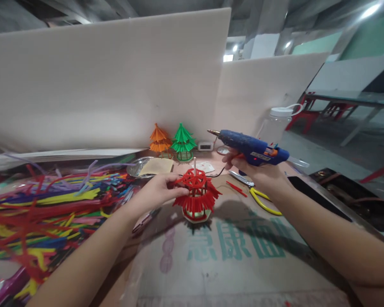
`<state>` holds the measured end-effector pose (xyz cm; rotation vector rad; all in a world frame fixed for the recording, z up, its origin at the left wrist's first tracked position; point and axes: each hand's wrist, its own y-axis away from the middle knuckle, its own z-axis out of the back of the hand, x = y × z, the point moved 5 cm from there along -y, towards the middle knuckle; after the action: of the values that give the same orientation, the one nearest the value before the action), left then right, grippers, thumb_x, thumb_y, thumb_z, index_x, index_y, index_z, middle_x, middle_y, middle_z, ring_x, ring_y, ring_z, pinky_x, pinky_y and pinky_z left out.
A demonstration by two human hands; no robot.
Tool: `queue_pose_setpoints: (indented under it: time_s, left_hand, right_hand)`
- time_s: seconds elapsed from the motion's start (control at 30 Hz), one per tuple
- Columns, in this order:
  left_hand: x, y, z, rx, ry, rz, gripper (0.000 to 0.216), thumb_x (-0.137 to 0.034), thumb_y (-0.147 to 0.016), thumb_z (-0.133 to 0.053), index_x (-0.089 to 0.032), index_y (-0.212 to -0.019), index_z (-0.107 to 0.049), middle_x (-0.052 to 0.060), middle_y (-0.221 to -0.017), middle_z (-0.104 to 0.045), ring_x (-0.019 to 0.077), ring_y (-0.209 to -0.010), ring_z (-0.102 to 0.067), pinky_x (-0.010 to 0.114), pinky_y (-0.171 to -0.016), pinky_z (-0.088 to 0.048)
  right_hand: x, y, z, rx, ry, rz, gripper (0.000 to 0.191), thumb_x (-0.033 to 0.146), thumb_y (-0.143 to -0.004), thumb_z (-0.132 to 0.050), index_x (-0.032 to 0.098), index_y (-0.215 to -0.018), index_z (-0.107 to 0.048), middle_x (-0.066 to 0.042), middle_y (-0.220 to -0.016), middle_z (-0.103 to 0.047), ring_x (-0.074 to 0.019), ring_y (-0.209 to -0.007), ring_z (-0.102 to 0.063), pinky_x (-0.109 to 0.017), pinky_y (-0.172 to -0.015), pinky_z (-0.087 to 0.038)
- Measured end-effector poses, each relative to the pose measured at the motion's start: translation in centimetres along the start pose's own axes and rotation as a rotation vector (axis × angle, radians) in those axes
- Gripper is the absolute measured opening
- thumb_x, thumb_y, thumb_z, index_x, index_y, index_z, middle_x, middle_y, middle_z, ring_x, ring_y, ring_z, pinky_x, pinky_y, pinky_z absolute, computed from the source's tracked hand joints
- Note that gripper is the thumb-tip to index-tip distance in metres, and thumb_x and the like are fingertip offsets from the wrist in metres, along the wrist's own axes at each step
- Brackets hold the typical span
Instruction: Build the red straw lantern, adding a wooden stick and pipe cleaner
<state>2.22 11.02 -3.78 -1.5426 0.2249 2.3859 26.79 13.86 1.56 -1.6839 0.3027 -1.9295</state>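
My left hand [161,189] grips the upper left side of a red pipe-cleaner pagoda [196,198], fingers closed around its frame. The pagoda is upright, with a fringed red roof tier, an open lattice ring above it, a pale stick rising from the top and a pale base. In my right hand [249,168] is a blue hot glue gun [251,147], held above the table to the right of the pagoda. Its metal nozzle points left, and a small red light glows on its body. Whether a finger presses the trigger is hidden.
Orange [160,138] and green [183,143] pagodas stand at the back by a white board [115,85]. Loose colourful pipe cleaners [67,204] cover the left side. Yellow-handled scissors [264,202], red pieces [236,188], a metal dish [134,168] and a clear bottle [275,123] lie around.
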Motion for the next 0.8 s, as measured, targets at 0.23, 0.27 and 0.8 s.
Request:
queue_pose_setpoints:
  time_s: [0.23,0.27,0.8]
  left_hand:
    - [-1.0,0.7,-0.4,0.057,-0.128,-0.097,0.018,-0.033,-0.084,-0.07,-0.017,-0.089,-0.076,0.003,-0.087,-0.074,0.0183,-0.08,-0.064,0.027,-0.072,-0.047]
    - [-1.2,0.7,-0.4,0.054,-0.154,-0.108,0.017,-0.032,-0.084,-0.07,-0.017,-0.088,-0.076,0.003,-0.086,-0.074,0.0184,-0.08,-0.064,0.028,-0.073,-0.047]
    - [-9.6,2.6,4.1,-0.494,-0.468,-0.398,0.028,-0.041,-0.094,-0.06,-0.017,-0.09,-0.075,0.002,-0.083,-0.069,0.0168,-0.076,-0.06,0.027,-0.068,-0.043]
  right_hand:
    - [1.4,1.2,-1.2,0.043,0.113,0.077,0.02,0.042,-0.09,-0.073,0.022,-0.088,-0.074,-0.004,-0.086,-0.073,-0.0204,-0.081,-0.07,-0.035,-0.078,-0.056]
    - [1.6,1.4,-1.3,0.037,0.131,0.071,0.02,0.042,-0.09,-0.073,0.022,-0.088,-0.074,-0.004,-0.086,-0.073,-0.0206,-0.08,-0.07,-0.035,-0.077,-0.056]
    - [2.4,3.3,0.2,0.089,0.321,0.068,0.025,0.047,-0.087,-0.073,0.022,-0.084,-0.071,-0.005,-0.082,-0.072,-0.0229,-0.077,-0.068,-0.038,-0.073,-0.057]
